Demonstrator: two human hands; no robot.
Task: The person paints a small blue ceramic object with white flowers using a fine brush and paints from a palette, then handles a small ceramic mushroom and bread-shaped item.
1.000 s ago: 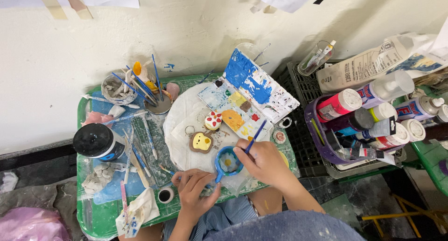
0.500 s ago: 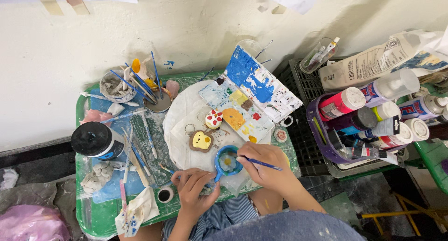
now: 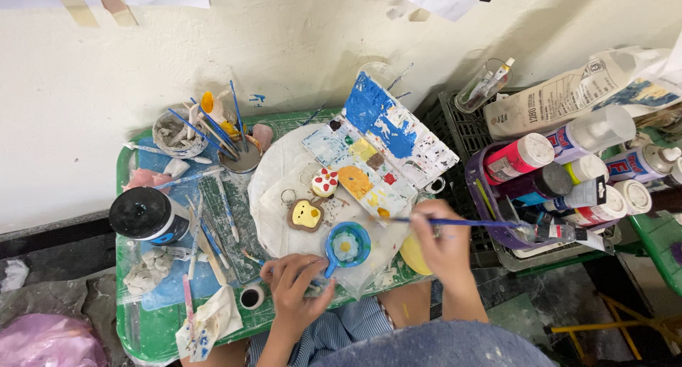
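My right hand (image 3: 444, 250) grips a thin blue paintbrush (image 3: 465, 223) that lies level, its bristle end pointing left towards the paint palette (image 3: 387, 143). My left hand (image 3: 293, 285) pinches the handle of a small blue pan-shaped clay piece (image 3: 346, 246) with a white flower inside. Just above it on the white sheet (image 3: 280, 171) lie a brown-and-yellow apple keychain piece (image 3: 306, 214) and a red spotted mushroom piece (image 3: 325, 182).
A green table (image 3: 153, 335) carries a black-lidded jar (image 3: 144, 214), a cup of brushes (image 3: 238, 150), loose brushes and rags. A purple basket (image 3: 486, 211) of paint bottles stands at the right. The white wall (image 3: 142, 47) runs behind.
My right hand has shifted right and turned the paintbrush from upright over the blue piece to lying level, its handle reaching towards the basket. The left hand keeps its hold.
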